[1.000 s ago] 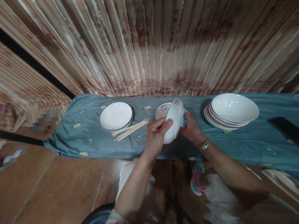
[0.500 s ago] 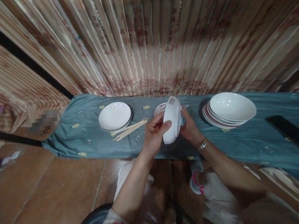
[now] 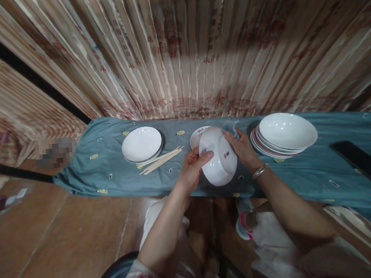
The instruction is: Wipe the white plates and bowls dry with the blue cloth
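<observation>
A white bowl (image 3: 218, 164) is held above the cloth-covered table, tilted so that its underside with a small red mark faces me. My left hand (image 3: 192, 166) grips its left edge, thumb across the outside. A light blue cloth (image 3: 232, 129) is pinched in my right hand (image 3: 241, 145), whose fingers lie at the bowl's upper right edge. Partly hidden behind the held bowl is another white bowl (image 3: 197, 137) with a floral pattern.
To the left are stacked white plates (image 3: 141, 143) with several chopsticks (image 3: 162, 160) beside them. A stack of white bowls (image 3: 287, 132) stands to the right, and a black phone (image 3: 362, 162) lies farther right. A pleated curtain (image 3: 179, 54) hangs behind the table (image 3: 111, 179).
The bowl has turned from edge-on to showing its underside. My right hand has moved slightly right with the blue cloth, which is now more visible. My left hand keeps its grip.
</observation>
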Tool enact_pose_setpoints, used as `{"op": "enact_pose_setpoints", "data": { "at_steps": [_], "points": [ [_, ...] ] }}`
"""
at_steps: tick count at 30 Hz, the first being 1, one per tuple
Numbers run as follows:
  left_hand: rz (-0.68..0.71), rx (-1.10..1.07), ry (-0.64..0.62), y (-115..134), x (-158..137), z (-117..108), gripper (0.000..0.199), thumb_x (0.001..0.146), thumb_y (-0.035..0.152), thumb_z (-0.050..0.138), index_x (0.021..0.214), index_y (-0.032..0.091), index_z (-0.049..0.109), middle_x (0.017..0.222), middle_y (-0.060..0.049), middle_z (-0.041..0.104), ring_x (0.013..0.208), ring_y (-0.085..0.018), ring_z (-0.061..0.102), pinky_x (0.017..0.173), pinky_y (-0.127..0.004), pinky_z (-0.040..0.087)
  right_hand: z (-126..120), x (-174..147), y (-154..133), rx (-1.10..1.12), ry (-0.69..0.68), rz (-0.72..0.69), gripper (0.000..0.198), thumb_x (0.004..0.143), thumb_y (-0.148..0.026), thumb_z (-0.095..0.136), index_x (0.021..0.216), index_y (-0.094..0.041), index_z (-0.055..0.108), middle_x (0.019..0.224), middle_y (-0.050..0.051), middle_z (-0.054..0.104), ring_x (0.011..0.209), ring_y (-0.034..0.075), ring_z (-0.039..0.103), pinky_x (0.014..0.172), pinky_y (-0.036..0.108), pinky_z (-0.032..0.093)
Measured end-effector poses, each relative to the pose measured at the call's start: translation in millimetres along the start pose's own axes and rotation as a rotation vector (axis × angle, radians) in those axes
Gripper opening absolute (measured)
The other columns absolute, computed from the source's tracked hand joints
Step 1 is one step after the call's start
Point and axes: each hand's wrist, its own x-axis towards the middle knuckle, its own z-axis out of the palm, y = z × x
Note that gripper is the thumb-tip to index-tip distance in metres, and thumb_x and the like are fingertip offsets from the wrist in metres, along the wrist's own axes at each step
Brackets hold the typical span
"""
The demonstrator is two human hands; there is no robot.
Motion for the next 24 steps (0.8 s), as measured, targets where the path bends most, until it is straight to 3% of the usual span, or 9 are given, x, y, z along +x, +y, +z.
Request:
{"op": "enact_pose_setpoints", "data": {
  "at_steps": [5,9,13,16,20,24],
  "points": [
    [-0.055,0.015,0.025,-4.5,0.9,-1.5,0.042,0.049,0.042,0.087,0.075,0.013,0.072,0.063,-0.001,0.066,0.056,-0.011,0.052,0.059,-0.026,0.039,-6.1,-2.4,0.6,-0.117,-0.145,-0.087,0.052,0.069,-0.054,0.075,0.107,-0.021,0.066,0.093,0.002,0.072,0.078,0.019,0.065,0.072,0.031,0.055],
    [-0.032,0.06,0.005,-8.3,-0.2,-2.9,0.04,0.053,0.04,0.086,0.078,0.013,0.072,0.065,0.0,0.065,0.058,-0.012,0.052,0.06,-0.025,0.039,-8.3,-4.5,-5.6,-0.195,-0.257,-0.209,0.05,0.076,-0.058,0.067,0.114,-0.024,0.065,0.109,0.003,0.071,0.097,0.023,0.066,0.088,0.037,0.053],
    [-0.016,0.107,-0.026,-13.9,-0.4,-3.7,0.038,0.056,0.041,0.085,0.078,0.013,0.072,0.067,-0.001,0.065,0.062,-0.013,0.053,0.064,-0.027,0.04,-8.6,-7.6,-13.1,-0.333,-0.273,-0.398,0.054,0.084,-0.058,0.059,0.126,-0.025,0.06,0.131,0.006,0.062,0.125,0.027,0.054,0.11,0.044,0.038],
    [0.014,0.138,-0.045,-17.4,0.8,-4.2,0.037,0.059,0.039,0.084,0.083,0.013,0.073,0.073,-0.002,0.067,0.066,-0.013,0.054,0.068,-0.028,0.041,-7.2,-14.9,-19.0,-0.393,-0.304,-0.535,0.053,0.089,-0.055,0.053,0.134,-0.027,0.054,0.145,0.006,0.051,0.14,0.025,0.039,0.118,0.043,0.027],
    [0.072,0.141,-0.051,-19.4,3.2,-6.1,0.036,0.061,0.037,0.083,0.087,0.015,0.073,0.08,-0.002,0.068,0.072,-0.015,0.055,0.072,-0.028,0.041,-1.2,-31.4,-26.8,-0.467,-0.339,-0.652,0.05,0.095,-0.049,0.044,0.141,-0.03,0.047,0.15,0.004,0.044,0.144,0.023,0.033,0.12,0.045,0.024],
    [0.081,0.161,-0.014,-20.3,4.3,-7.3,0.034,0.06,0.04,0.083,0.077,0.014,0.07,0.068,0.001,0.062,0.064,-0.013,0.049,0.067,-0.028,0.039,6.1,-43.4,-31.7,-0.55,-0.364,-0.736,0.046,0.098,-0.044,0.038,0.141,-0.03,0.047,0.154,0.004,0.039,0.144,0.023,0.033,0.119,0.046,0.026]
  ]
}}
